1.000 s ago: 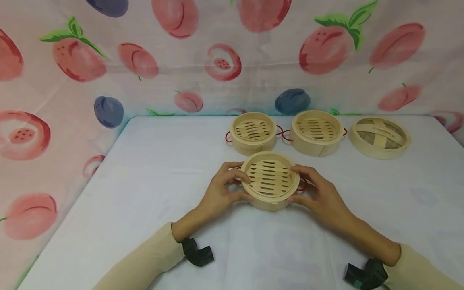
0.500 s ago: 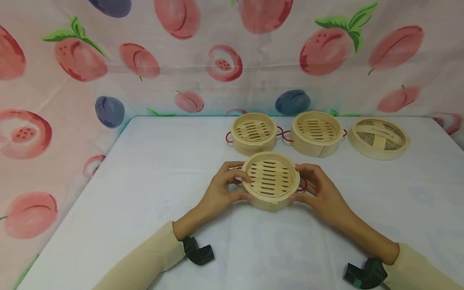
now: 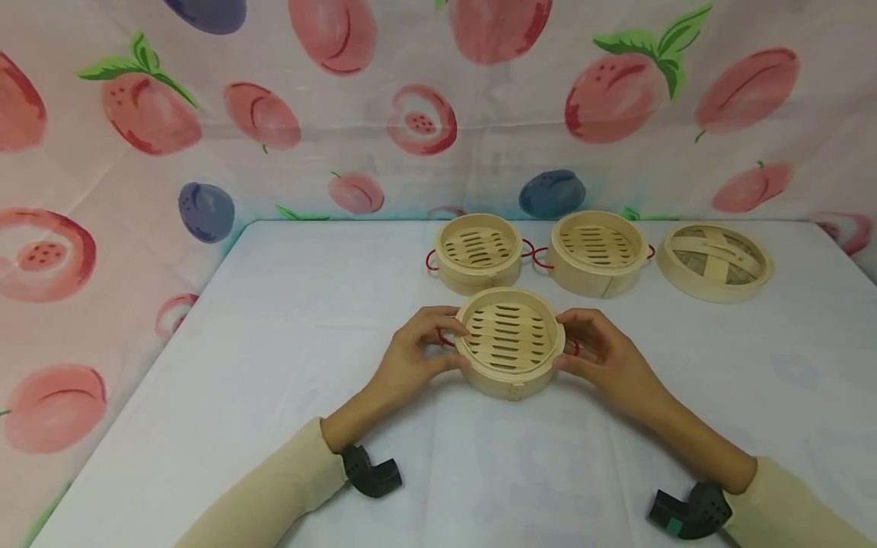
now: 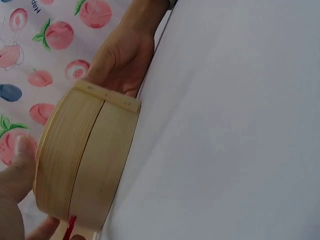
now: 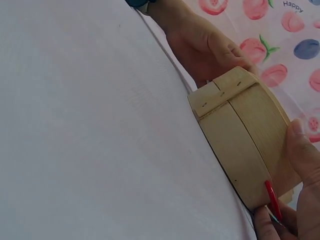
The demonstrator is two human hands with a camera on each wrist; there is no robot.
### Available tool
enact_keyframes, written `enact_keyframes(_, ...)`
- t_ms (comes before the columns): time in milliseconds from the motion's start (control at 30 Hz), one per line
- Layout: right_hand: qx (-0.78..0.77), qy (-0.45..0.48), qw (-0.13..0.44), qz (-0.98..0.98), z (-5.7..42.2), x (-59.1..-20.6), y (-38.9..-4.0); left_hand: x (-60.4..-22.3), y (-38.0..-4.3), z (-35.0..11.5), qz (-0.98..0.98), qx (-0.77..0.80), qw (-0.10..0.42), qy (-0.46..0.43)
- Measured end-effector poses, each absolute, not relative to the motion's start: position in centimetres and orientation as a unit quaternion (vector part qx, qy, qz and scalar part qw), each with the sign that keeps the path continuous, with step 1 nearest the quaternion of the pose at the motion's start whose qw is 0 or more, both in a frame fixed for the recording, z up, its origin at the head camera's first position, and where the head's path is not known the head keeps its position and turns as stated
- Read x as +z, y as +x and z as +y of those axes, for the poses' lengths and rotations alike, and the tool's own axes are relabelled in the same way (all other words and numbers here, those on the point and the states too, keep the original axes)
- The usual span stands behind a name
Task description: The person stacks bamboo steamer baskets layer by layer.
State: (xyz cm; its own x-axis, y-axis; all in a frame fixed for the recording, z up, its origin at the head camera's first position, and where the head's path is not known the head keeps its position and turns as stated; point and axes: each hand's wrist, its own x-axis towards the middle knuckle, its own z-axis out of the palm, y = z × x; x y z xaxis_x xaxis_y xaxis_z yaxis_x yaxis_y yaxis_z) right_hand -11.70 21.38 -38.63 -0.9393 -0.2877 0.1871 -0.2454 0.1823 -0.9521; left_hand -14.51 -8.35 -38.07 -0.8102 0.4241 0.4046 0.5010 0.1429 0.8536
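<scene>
A round bamboo steamer basket (image 3: pixel 512 387) with a slatted floor sits upright at mid-table. My left hand (image 3: pixel 411 352) grips its left side, thumb low on the wall and a fingertip over the rim. On the opposite side my right hand (image 3: pixel 620 369) holds it, thumb at the front wall and the other fingers farther back. A red handle (image 3: pixel 574 346) shows by the right fingers. In the left wrist view, the basket wall (image 4: pixel 82 155) fills the space between both hands. A red loop (image 5: pixel 273 200) hangs close to the right fingers in the right wrist view.
Behind stand two more steamer baskets, one on the left (image 3: pixel 479 281) and one on the right (image 3: pixel 594 280), both with red handles. Farther right lies a woven bamboo lid (image 3: pixel 715 285). A fruit-print cloth (image 3: pixel 493 106) hangs behind the white table (image 3: pixel 274 304).
My right index finger has come off the basket's rim, and that thumb has slid outward to the right. My left fingers have drawn back slightly. The basket stays nearly in place.
</scene>
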Motion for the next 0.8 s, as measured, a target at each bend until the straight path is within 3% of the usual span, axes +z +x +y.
enact_keyframes(200, -0.624, -0.171, 0.028, 0.762, 21.5, -38.4, -11.7, -37.1, -15.6, -9.2, -0.772, -0.579, 0.04, -0.261)
enact_keyframes(400, -0.625, -0.171, 0.033, 0.761, 21.5, -38.3, -11.7, -35.3, -17.6, -9.5, -0.803, -0.536, 0.103, -0.238)
enact_keyframes(500, -0.627, -0.175, 0.032, 0.758, 21.5, -38.3, -11.8, -36.2, -19.9, -9.9, -0.816, -0.515, 0.127, -0.232)
enact_keyframes(800, -0.622, -0.174, 0.02, 0.763, 21.7, -38.5, -11.9, -36.3, -23.2, -9.7, -0.845, -0.478, 0.109, -0.212)
